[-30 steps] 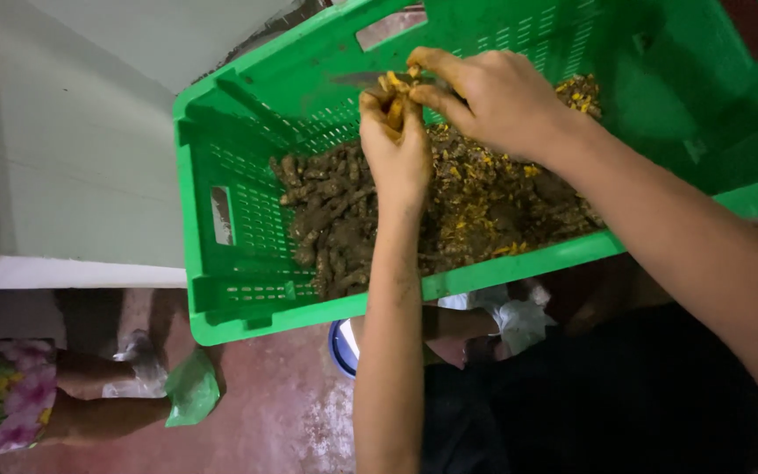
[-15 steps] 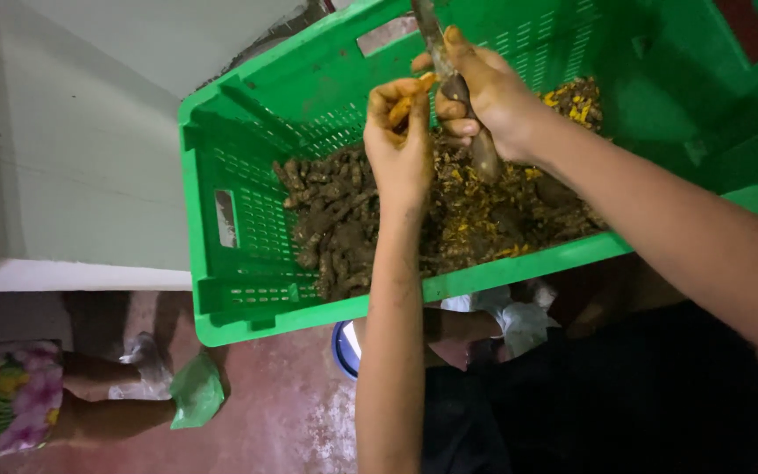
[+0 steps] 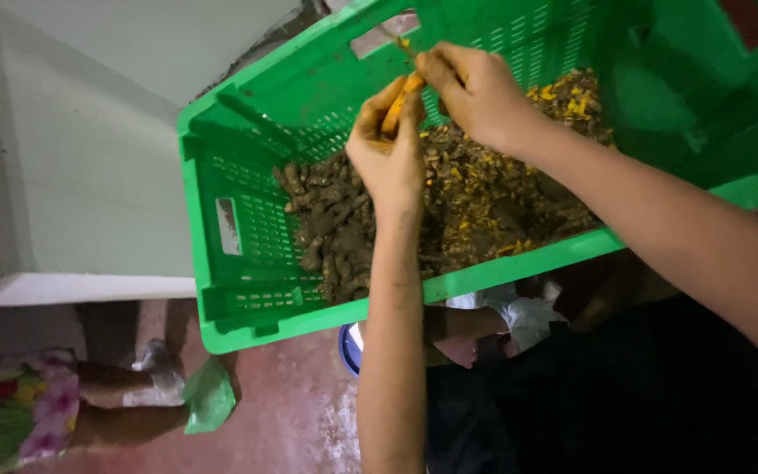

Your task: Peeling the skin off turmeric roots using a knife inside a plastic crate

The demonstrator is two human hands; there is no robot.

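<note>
My left hand (image 3: pixel 388 154) pinches a small orange-yellow root piece (image 3: pixel 396 104) above a green slatted plastic crate (image 3: pixel 239 263). My right hand (image 3: pixel 480 92) is closed around a knife handle, and the thin blade (image 3: pixel 394 38) points up and left beside the piece. Both hands hover over the crate's middle. Inside the crate lies a heap of brown, earth-covered roots (image 3: pixel 335 224) on the left and yellow and brown peelings (image 3: pixel 502 189) on the right.
A pale green wall (image 3: pixel 89 158) with a white ledge stands left of the crate. Below it is a wet reddish floor (image 3: pixel 282 412), another person's foot (image 3: pixel 125 395) with a green bag beside it, and a blue-rimmed bowl (image 3: pixel 348 347) under the crate.
My right hand turned the knife from upright over the crate to a low angle against the root piece. The camera moved closer and the crate shifted slightly.
</note>
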